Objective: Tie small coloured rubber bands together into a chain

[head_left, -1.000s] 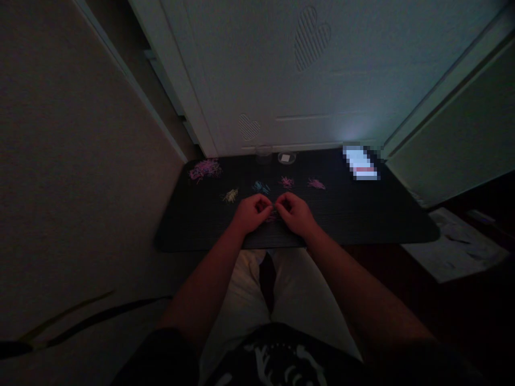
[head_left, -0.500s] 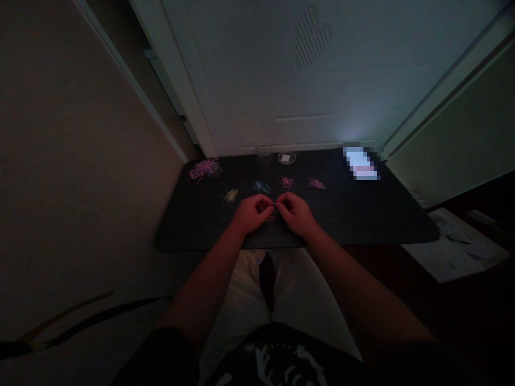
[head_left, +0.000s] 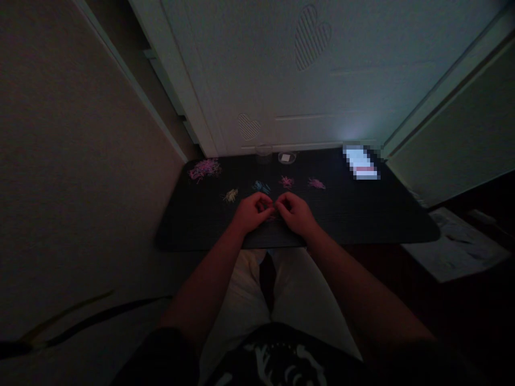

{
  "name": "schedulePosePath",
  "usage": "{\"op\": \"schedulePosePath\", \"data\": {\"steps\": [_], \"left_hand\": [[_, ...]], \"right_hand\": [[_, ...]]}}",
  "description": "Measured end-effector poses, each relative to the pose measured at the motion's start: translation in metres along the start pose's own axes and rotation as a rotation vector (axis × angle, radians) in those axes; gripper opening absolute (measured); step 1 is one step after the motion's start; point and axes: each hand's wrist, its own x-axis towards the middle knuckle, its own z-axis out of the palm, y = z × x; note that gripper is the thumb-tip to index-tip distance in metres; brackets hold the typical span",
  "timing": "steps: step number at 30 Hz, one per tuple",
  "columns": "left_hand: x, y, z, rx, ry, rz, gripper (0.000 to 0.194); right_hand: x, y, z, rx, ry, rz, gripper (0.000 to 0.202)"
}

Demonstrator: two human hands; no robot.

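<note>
Lying by the far left corner of the black table (head_left: 346,214), a loose heap of thin strands (head_left: 205,169), mostly pink and purple, was seen. Nearer the middle, a pale yellow pile (head_left: 230,195) was spread. The left hand (head_left: 251,214) was held above the near edge, its fingers curled toward the thumb; whether anything was pinched could not be told. Just beyond it a blue pile (head_left: 261,186) was set, and by the far edge a clear container (head_left: 264,155) was placed.

Between the two hands, toward the near edge, a reddish pile (head_left: 272,216) was partly hidden. Near the container, a clear round dish (head_left: 287,157) was marked by a white square, with a pink pile (head_left: 287,182) laid on its near side. The right hand (head_left: 296,215) was held close to the left, its fingers likewise curled toward the thumb; its grip could not be made out. Farther right, a pinkish-purple pile (head_left: 316,183) was laid, and by the far right corner a lit, pixelated object (head_left: 361,162) was positioned.
</note>
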Motion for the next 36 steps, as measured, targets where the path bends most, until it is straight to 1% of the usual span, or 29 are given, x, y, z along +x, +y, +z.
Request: {"op": "schedulePosePath", "data": {"steps": [5,14,21,27,31,34,36], "left_hand": [[0.0004,-0.0010,0.0000,-0.029,-0.018,0.007,0.025],[0.0003,-0.0008,0.0009,-0.023,0.012,0.000,0.019],[0.0001,-0.0039,0.0015,-0.056,0.008,0.024,0.027],[-0.0003,-0.0021,0.0009,-0.032,0.038,0.016,0.021],[-0.0004,-0.0012,0.0008,-0.026,0.050,0.005,0.021],[-0.0004,-0.0012,0.0011,-0.027,0.047,-0.004,0.021],[-0.0003,-0.0012,0.0012,-0.033,0.039,-0.011,0.021]], "right_hand": [[0.0002,0.0004,0.0001,-0.018,0.003,0.006,0.010],[-0.0003,-0.0008,-0.0003,-0.004,0.006,0.000,0.011],[0.0002,0.0022,0.0012,0.015,0.000,0.017,0.011],[0.0002,0.0007,0.0007,-0.006,0.001,0.015,0.012],[-0.0001,-0.0002,0.0001,0.009,0.004,0.011,0.012],[-0.0002,0.0009,0.0005,0.045,-0.007,0.003,0.011],[-0.0004,0.0019,0.0007,0.057,-0.022,-0.004,0.014]]}}
